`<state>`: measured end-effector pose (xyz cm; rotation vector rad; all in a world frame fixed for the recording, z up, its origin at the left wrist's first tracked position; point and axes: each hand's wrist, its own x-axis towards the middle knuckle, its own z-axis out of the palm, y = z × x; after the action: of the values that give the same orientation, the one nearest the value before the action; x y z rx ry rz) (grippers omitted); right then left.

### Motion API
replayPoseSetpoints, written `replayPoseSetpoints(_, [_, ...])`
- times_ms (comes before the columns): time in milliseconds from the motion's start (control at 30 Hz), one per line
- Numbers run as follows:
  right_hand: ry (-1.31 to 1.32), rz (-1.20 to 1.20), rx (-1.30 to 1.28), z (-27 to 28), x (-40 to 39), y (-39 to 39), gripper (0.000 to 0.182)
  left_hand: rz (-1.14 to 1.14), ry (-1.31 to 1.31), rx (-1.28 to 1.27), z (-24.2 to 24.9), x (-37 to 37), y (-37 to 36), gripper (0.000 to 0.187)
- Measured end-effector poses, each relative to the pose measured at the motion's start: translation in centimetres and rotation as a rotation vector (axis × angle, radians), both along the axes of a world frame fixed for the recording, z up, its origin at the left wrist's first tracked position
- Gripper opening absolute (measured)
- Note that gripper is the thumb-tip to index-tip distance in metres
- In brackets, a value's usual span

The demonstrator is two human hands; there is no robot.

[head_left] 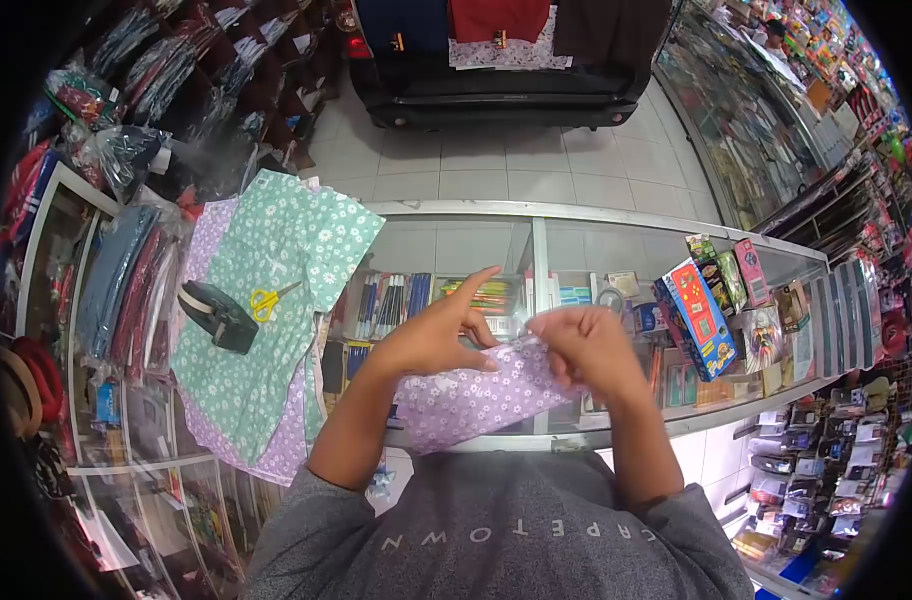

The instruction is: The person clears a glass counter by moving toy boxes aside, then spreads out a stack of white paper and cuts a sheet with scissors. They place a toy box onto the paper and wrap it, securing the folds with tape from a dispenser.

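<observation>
A flat parcel in purple paper with white flowers (pixel 476 400) lies at the counter's near edge, close to my body. My right hand (pixel 591 350) is closed in a pinch on the paper at the parcel's upper right edge. Over its upper left part, my left hand (pixel 431 335) is open, with the fingers spread and the thumb resting along the paper. To the left, green floral sheets (pixel 266 370) overlap purple ones (pixel 208 235). A black tape dispenser (pixel 219 315) and yellow-handled scissors (pixel 266 303) sit on top of the green paper.
The glass counter (pixel 456 210) holds pens and boxed goods under its top. Boxed toys (pixel 698 320) and small packets stand on its right side. Bagged clothes (pixel 126 285) fill the left. Beyond the counter are a tiled floor and a dark car rear (pixel 501 100).
</observation>
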<state>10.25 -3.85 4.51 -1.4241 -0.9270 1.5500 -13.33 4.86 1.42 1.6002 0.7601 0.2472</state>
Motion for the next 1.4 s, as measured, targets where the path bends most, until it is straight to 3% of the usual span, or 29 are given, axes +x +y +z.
replayPoseSetpoints(33, [0.176,0.007,-0.160,-0.1,-0.7,-0.9,0.019,0.011,-0.011,-0.011,-0.1,0.0,0.0,0.124])
replayPoseSetpoints(133, [0.280,-0.067,-0.297,-0.8,-2.6,-2.6,0.021,0.044,0.042,0.073,0.4,0.1,-0.2,0.116])
replayPoseSetpoints(233, [0.333,-0.127,-0.334,-1.2,-3.5,-3.1,0.023,0.033,0.150,0.036,1.3,0.1,0.1,0.109])
replayPoseSetpoints(367, [0.449,-0.029,-0.303,0.9,-2.9,-4.4,0.026,0.041,0.066,0.043,0.3,-0.3,0.1,0.098])
replayPoseSetpoints(500, [0.514,-0.087,-0.369,0.6,-3.7,-4.1,0.029,0.028,0.027,0.000,0.4,-0.6,0.1,0.095])
replayPoseSetpoints(700, [0.521,-0.048,-0.439,-0.3,-3.9,-3.5,0.034,-0.026,0.008,0.064,-0.3,-1.0,0.4,0.085])
replayPoseSetpoints(767, [0.521,-0.046,-0.447,-0.6,-3.9,-3.5,0.038,-0.043,-0.011,0.049,0.1,-1.1,0.5,0.071])
replayPoseSetpoints(967, [0.535,-0.046,-0.435,-0.8,-3.7,-3.5,0.041,-0.054,-0.016,0.060,-0.4,-1.4,0.6,0.052])
replayPoseSetpoints(1167, [0.413,-0.050,-0.440,0.5,-4.0,-3.0,0.043,-0.062,-0.004,0.028,0.1,-1.4,0.7,0.041])
replayPoseSetpoints(1400, [0.479,0.009,-0.447,-0.5,-3.1,-2.8,0.043,-0.075,-0.015,0.038,0.1,-1.4,0.7,0.040])
